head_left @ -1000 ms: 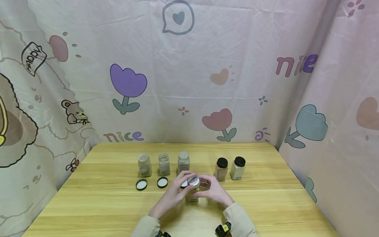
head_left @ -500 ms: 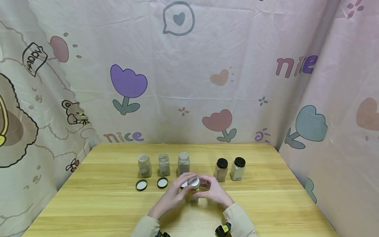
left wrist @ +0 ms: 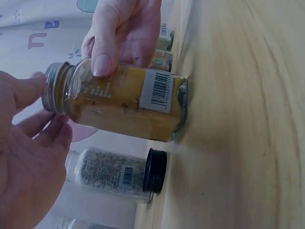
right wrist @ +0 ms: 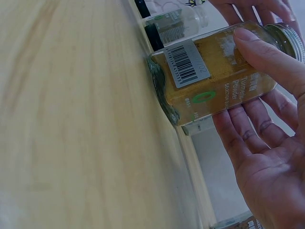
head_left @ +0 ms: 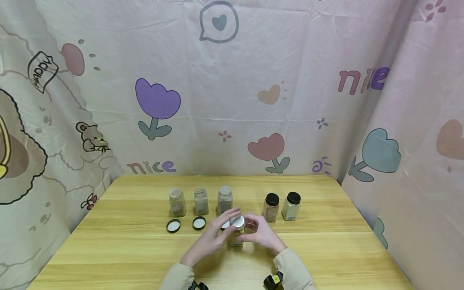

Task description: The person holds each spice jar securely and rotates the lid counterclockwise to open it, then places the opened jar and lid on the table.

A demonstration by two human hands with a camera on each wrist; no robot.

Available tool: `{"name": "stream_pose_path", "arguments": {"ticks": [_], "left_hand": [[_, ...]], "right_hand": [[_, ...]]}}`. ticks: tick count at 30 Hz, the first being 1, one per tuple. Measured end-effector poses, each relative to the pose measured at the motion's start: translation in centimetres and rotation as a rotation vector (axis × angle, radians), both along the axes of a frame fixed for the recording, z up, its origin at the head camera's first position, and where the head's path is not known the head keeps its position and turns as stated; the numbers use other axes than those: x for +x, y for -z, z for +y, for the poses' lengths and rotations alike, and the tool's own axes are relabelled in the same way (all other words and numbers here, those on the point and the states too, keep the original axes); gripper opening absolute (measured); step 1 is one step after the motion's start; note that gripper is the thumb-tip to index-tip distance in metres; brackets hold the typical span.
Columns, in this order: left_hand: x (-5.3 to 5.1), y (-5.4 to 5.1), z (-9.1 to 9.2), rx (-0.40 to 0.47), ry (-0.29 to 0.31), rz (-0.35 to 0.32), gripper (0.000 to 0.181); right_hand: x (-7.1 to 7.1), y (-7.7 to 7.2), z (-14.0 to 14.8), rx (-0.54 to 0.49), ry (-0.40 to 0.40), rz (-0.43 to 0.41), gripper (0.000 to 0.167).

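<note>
A square glass jar of turmeric powder [right wrist: 214,71] stands upright on the table between my two hands. A barcode sticker and the words "Turmeric Powder" show on it in the right wrist view. My left hand [head_left: 210,237] holds the ribbed silver lid [left wrist: 56,88] between thumb and fingers. Lower down, my right hand [head_left: 264,233] grips the jar's body, its thumb on one side and fingers on the other. Just behind the jar, a black-rimmed cap [head_left: 225,225] lies partly hidden by the left hand.
Three uncapped glass jars stand in a row behind: a left one [head_left: 177,203], a middle one [head_left: 201,201] and a right one [head_left: 225,199]. Two black caps [head_left: 173,226] lie before them, white insides up. Toward the right are two black-capped jars, one brownish [head_left: 270,208], one whitish [head_left: 291,206].
</note>
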State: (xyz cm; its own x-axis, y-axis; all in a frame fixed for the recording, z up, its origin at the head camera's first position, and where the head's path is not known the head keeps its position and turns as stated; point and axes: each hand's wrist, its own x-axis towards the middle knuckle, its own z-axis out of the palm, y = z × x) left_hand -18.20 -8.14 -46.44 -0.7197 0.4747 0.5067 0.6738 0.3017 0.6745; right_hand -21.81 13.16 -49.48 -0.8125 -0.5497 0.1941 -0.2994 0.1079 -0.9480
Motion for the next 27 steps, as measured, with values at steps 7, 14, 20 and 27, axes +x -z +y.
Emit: {"name": "stream_pose_path", "arguments": {"ticks": [7, 14, 20, 27], "left_hand": [[-0.2, 0.18, -0.07, -0.009, 0.01, 0.041, 0.038], [-0.17, 0.25, 0.47, 0.004, -0.054, 0.037, 0.04], [-0.06, 0.2, 0.18, -0.014, -0.015, 0.002, 0.043], [-0.02, -0.08, -0.13, -0.024, 0.04, 0.006, 0.039]], "right_hand": [[-0.06, 0.15, 0.01, 0.004, 0.001, -0.003, 0.055], [0.0, -0.05, 0.0, 0.003, 0.005, 0.001, 0.056], [0.04, -0.1, -0.01, -0.004, -0.003, 0.006, 0.057], [0.07, -0.05, 0.04, 0.014, 0.006, -0.018, 0.054]]}}
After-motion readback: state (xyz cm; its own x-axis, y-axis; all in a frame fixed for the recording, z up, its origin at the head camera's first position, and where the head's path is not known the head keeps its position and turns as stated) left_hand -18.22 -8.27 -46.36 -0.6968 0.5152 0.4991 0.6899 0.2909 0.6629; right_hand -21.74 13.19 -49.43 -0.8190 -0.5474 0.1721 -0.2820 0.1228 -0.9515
